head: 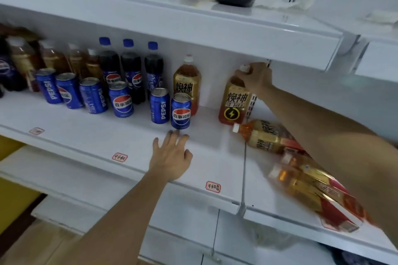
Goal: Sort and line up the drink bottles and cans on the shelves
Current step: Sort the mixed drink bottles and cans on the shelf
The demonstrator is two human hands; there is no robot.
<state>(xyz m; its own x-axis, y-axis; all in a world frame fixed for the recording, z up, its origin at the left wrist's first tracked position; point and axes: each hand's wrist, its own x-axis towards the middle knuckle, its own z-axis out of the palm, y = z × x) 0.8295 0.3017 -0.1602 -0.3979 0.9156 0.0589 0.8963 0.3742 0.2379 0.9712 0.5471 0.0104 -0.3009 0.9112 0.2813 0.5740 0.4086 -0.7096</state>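
Judging by the middle shelf [90, 135], roughly two-thirds sorted. Along the back wall, a row of amber tea bottles [53, 58] at far left, then three upright cola bottles [129, 71] with blue caps, then one gold-labelled energy drink bottle [187, 84] standing alone. In front, six blue Pepsi cans [120, 101] upright in a loose, uneven line, labels facing different ways, the rightmost can [181, 112] set slightly forward of its neighbour. Still needing a straighter front row and labels turned outward, by the look of it.

Further right, on the adjoining shelf section [280, 206], clearly unfinished: two energy drink bottles lying on their sides, the nearer fallen bottle [316, 191] blurred and large in view, the farther fallen bottle [265, 135] with its white cap pointing left. Both yet to be stood up and brought into line beside the lone upright one.

Between them, another upright energy drink bottle [233, 101] near the back upright, gripped at the neck and cap by the right hand [256, 77], fingers curled over the top. Probably mid-placement; whether fully resting on the shelf, hard to tell.

Left hand [172, 157] flat and spread on bare shelf just in front of the rightmost can, fingers straight, holding nothing, fingertips close to the can base but apparently apart from it.
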